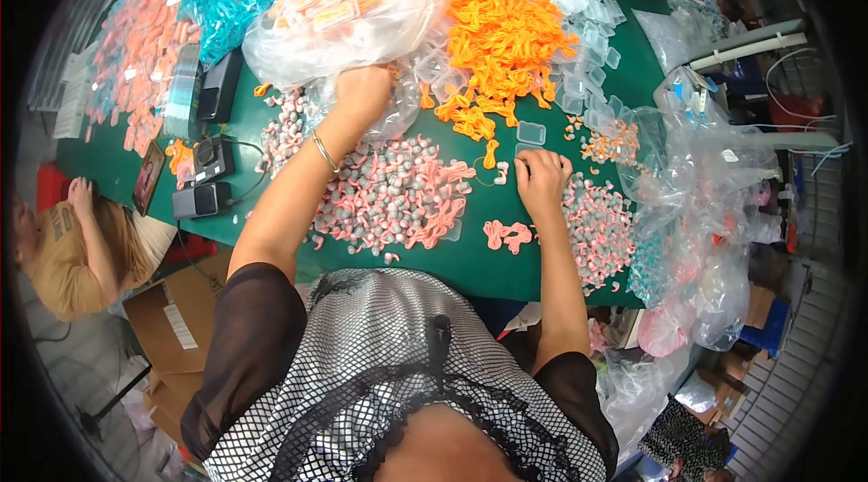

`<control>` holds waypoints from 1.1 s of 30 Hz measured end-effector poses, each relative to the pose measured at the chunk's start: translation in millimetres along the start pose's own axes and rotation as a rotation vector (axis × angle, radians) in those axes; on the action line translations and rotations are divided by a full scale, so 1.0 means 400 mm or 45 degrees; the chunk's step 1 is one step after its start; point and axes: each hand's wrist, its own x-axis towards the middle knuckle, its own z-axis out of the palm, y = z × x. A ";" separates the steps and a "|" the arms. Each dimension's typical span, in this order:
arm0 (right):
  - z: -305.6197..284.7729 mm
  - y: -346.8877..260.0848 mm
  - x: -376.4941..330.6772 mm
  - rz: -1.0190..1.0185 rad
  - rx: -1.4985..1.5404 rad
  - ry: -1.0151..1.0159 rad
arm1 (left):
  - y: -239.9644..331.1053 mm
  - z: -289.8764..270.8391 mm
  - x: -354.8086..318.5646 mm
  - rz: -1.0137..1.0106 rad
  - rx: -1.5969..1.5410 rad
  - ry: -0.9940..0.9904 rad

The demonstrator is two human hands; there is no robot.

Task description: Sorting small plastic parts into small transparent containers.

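Note:
My left hand [364,95], a bangle on its wrist, reaches forward to the edge of a large clear plastic bag [280,52] holding pink-orange packets. Its fingers are curled and what they grip is hidden. My right hand [542,178] is low over the green table with bent fingers beside a small clear plastic box [531,133]; whatever is in its fingertips cannot be made out. Just left of it lies a small white-and-pink earplug-like piece [502,174] by a thin cord loop. Between my arms spreads a heap of grey-and-pink curved pieces [384,197]. Pink cord bundles [508,235] lie nearby.
Orange cord bundles [497,30] and many clear boxes [592,21] cover the far side. A second grey-and-pink heap [597,224] lies right of my right forearm. Black devices [201,200] stand at left. Another person [77,247] sits beyond them. Plastic bags [701,211] crowd the right edge.

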 end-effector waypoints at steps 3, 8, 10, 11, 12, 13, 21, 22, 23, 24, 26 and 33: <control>0.000 0.000 -0.001 0.008 0.013 0.016 | -0.013 -0.002 0.010 0.035 0.020 -0.020; 0.009 0.005 -0.001 0.032 0.078 -0.005 | -0.042 0.007 -0.019 0.148 -0.061 0.182; 0.000 0.021 0.000 0.046 0.082 -0.010 | -0.025 -0.003 -0.023 0.158 -0.078 0.254; -0.009 0.034 0.004 0.096 0.088 0.016 | -0.019 -0.012 -0.025 0.086 -0.210 0.249; -0.013 0.048 0.010 0.137 0.105 0.040 | -0.018 -0.025 -0.032 0.003 -0.335 0.243; -0.017 0.077 0.012 0.182 -0.002 0.118 | -0.015 -0.031 -0.033 0.007 -0.336 0.240; 0.005 0.224 0.063 0.449 -0.331 0.153 | 0.113 -0.088 -0.090 -0.146 -1.484 0.004; 0.005 0.222 0.068 0.478 -0.328 0.113 | 0.142 -0.085 -0.095 -0.093 -1.593 -0.094; 0.003 0.220 0.068 0.477 -0.326 0.110 | 0.181 -0.080 -0.096 -0.084 -1.674 -0.113; -0.008 0.212 0.069 0.482 -0.333 0.092 | 0.219 -0.089 -0.101 -0.084 -1.786 -0.174; -0.028 0.182 0.073 0.469 -0.335 0.068 | 0.280 -0.022 -0.094 0.046 -1.714 -0.206; -0.023 0.069 -0.005 0.329 0.277 0.070 | 0.470 0.034 -0.047 0.214 -1.218 -0.171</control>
